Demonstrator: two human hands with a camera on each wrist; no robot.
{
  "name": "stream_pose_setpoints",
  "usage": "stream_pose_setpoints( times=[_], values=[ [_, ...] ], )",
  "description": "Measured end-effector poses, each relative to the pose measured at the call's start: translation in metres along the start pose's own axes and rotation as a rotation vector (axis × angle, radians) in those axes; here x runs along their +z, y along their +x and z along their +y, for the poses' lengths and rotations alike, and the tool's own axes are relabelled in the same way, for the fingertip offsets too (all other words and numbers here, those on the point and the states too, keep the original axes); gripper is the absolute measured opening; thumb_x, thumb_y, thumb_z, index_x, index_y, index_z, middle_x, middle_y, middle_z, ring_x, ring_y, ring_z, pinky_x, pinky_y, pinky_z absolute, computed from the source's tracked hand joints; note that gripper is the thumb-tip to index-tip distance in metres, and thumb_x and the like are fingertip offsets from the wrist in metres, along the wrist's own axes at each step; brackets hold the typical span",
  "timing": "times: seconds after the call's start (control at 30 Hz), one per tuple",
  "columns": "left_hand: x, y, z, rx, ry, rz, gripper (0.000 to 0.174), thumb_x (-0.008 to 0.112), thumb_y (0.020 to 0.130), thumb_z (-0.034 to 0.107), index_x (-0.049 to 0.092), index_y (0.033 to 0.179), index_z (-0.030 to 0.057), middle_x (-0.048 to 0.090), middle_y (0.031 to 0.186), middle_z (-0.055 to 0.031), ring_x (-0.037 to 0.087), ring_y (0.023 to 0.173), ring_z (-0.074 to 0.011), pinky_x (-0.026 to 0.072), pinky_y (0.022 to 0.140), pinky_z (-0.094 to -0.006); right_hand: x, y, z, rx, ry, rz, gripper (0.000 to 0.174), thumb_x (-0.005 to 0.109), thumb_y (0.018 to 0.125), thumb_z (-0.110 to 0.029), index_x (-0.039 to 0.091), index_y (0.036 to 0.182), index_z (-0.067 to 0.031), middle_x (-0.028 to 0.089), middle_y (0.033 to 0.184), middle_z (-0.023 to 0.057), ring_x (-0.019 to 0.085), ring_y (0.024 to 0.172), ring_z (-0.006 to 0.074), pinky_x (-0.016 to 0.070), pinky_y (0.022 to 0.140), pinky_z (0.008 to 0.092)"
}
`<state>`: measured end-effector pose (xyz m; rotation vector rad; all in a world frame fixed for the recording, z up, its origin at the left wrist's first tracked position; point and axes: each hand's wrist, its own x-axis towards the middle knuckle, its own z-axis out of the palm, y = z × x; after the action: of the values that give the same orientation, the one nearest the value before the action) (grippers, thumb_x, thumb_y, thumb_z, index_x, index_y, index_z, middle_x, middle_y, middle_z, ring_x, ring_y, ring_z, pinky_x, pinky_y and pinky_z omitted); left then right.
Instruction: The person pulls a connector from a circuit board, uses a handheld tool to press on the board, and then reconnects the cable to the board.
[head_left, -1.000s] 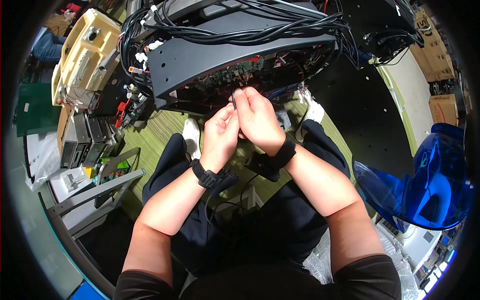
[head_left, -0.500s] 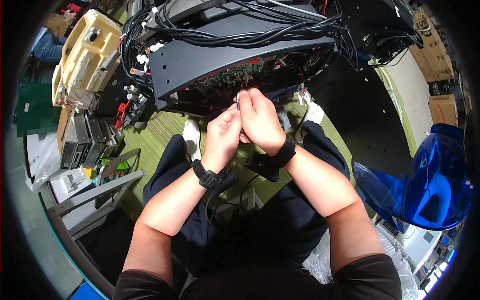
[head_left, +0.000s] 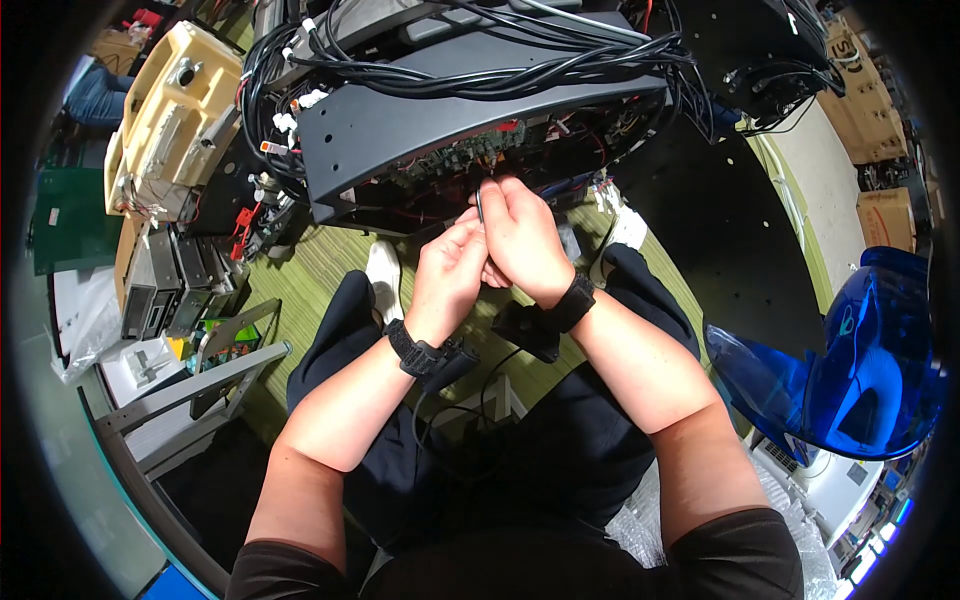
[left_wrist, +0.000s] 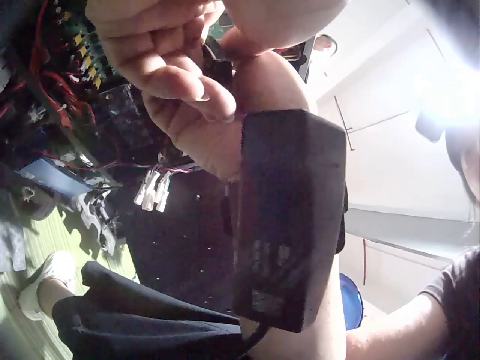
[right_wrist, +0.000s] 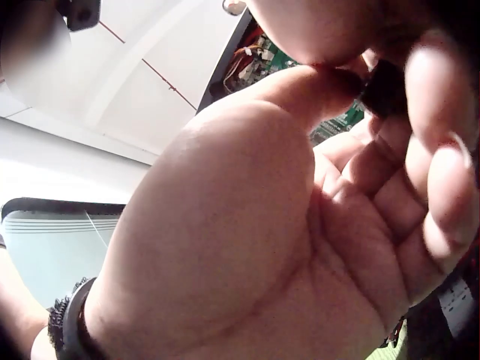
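Note:
Both hands meet in front of the open underside of a black metal housing (head_left: 400, 125). A slim black piece (head_left: 479, 207) runs between them, and its dark end (right_wrist: 384, 90) shows at the fingertips in the right wrist view. My right hand (head_left: 527, 245) pinches it between thumb and curled fingers. Just below and to the left, my left hand (head_left: 450, 272) pinches the same piece, its fingertips against the right hand. Fingers hide much of the piece, so I cannot tell its exact kind. A green circuit board (head_left: 450, 155) with wires sits inside the housing behind the hands.
Bundled black cables (head_left: 500, 80) lie across the housing's top. White connectors (left_wrist: 154, 187) hang from it. At left are a cream plastic shell (head_left: 175, 110) and a grey metal frame (head_left: 200, 385); at right, a black panel (head_left: 730, 230) and a transparent blue cover (head_left: 850, 370).
Both hands have shifted slightly to the right, staying together. The slim black piece between them has moved along with them. The housing looks nearly unmoved.

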<state>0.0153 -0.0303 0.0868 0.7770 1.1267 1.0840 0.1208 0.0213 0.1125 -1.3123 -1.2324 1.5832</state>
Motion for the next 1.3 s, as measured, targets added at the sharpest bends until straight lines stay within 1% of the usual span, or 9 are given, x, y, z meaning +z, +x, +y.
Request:
stream_pose_setpoints(
  times=[0.13, 0.2, 0.3, 0.37, 0.4, 0.47, 0.63, 0.73, 1.3],
  values=[
    [-0.002, 0.004, -0.005, 0.002, -0.028, -0.027, 0.022, 0.042, 0.095, 0.013, 0.058, 0.103, -0.0002, 0.059, 0.08, -0.0004, 0.054, 0.065, -0.007, 0.0426, 0.058, -0.0203, -0.004, 0.003, 0.002, -0.005, -0.039, -0.009, 0.032, 0.042, 0.094, -0.022, 0.051, 0.081, 0.0061, 0.06, 0.063, 0.0139, 0.056, 0.042, 0.0192, 0.0442, 0.038, 0.0314],
    [-0.003, 0.005, -0.006, -0.031, -0.098, -0.031, 0.021, 0.044, 0.093, 0.011, 0.056, 0.102, -0.0035, 0.062, 0.08, -0.0069, 0.061, 0.062, -0.0113, 0.0487, 0.058, -0.0216, -0.006, 0.005, 0.003, -0.042, -0.072, 0.004, 0.032, 0.043, 0.094, -0.022, 0.052, 0.081, 0.0058, 0.06, 0.063, 0.0129, 0.057, 0.044, 0.0193, 0.0447, 0.039, 0.0312],
    [-0.002, 0.006, -0.004, -0.063, -0.089, -0.054, 0.021, 0.045, 0.092, 0.011, 0.055, 0.104, -0.0033, 0.062, 0.082, -0.0079, 0.061, 0.065, -0.0125, 0.0492, 0.06, -0.0219, -0.011, 0.007, 0.0, 0.007, -0.085, -0.024, 0.031, 0.044, 0.093, -0.022, 0.053, 0.081, 0.0055, 0.06, 0.065, 0.013, 0.057, 0.046, 0.0186, 0.0451, 0.04, 0.0311],
    [-0.002, 0.007, -0.002, -0.083, -0.108, -0.07, 0.022, 0.045, 0.092, 0.011, 0.055, 0.106, -0.0034, 0.062, 0.083, -0.0083, 0.062, 0.067, -0.0131, 0.0498, 0.062, -0.0222, -0.015, 0.012, 0.005, -0.045, -0.18, -0.052, 0.029, 0.046, 0.093, -0.023, 0.058, 0.086, 0.0025, 0.059, 0.064, 0.0083, 0.054, 0.053, 0.0095, 0.0438, 0.049, 0.0265],
    [-0.001, 0.007, -0.001, -0.103, -0.127, -0.087, 0.022, 0.045, 0.092, 0.01, 0.054, 0.107, -0.0035, 0.062, 0.085, -0.0086, 0.063, 0.069, -0.0138, 0.0504, 0.064, -0.0226, -0.018, 0.013, 0.005, -0.046, -0.181, -0.052, 0.029, 0.046, 0.093, -0.023, 0.058, 0.086, 0.0025, 0.059, 0.064, 0.0083, 0.054, 0.053, 0.0095, 0.0438, 0.049, 0.0265],
    [0.001, 0.007, 0.003, -0.125, -0.173, -0.107, 0.023, 0.045, 0.092, 0.01, 0.054, 0.108, -0.0035, 0.062, 0.087, -0.0089, 0.063, 0.072, -0.0145, 0.051, 0.066, -0.023, -0.023, 0.014, -0.001, 0.1, -0.056, -0.156, 0.029, 0.046, 0.093, -0.022, 0.059, 0.087, 0.0029, 0.062, 0.067, 0.0079, 0.055, 0.055, 0.0092, 0.045, 0.051, 0.0256],
    [0.004, 0.008, 0.004, -0.154, -0.262, -0.139, 0.025, 0.04, 0.092, 0.008, 0.051, 0.111, -0.0056, 0.063, 0.09, -0.0114, 0.065, 0.078, -0.0184, 0.0535, 0.071, -0.0264, -0.036, 0.027, 0.007, 0.207, 0.064, -0.28, 0.027, 0.05, 0.092, -0.022, 0.061, 0.091, 0.002, 0.065, 0.083, 0.0079, 0.062, 0.069, 0.0114, 0.0497, 0.062, 0.0235],
    [0.004, 0.008, 0.003, -0.149, -0.22, -0.138, 0.024, 0.041, 0.092, 0.008, 0.052, 0.109, -0.0054, 0.063, 0.093, -0.0118, 0.065, 0.078, -0.019, 0.0537, 0.072, -0.0268, -0.039, 0.028, 0.002, 0.281, 0.09, -0.309, 0.028, 0.05, 0.092, -0.023, 0.062, 0.092, 0.002, 0.066, 0.083, 0.0082, 0.062, 0.07, 0.0112, 0.0499, 0.064, 0.0235],
    [0.006, 0.005, 0.002, -0.145, -0.225, -0.153, 0.027, 0.054, 0.088, 0.005, 0.05, 0.114, -0.0004, 0.062, 0.094, -0.0067, 0.063, 0.081, -0.0147, 0.0517, 0.074, -0.0247, -0.039, 0.027, 0.004, 0.268, 0.061, -0.296, 0.031, 0.051, 0.091, -0.026, 0.062, 0.09, 0.0021, 0.065, 0.078, 0.0074, 0.061, 0.063, 0.0099, 0.0467, 0.053, 0.0223]
  ],
)
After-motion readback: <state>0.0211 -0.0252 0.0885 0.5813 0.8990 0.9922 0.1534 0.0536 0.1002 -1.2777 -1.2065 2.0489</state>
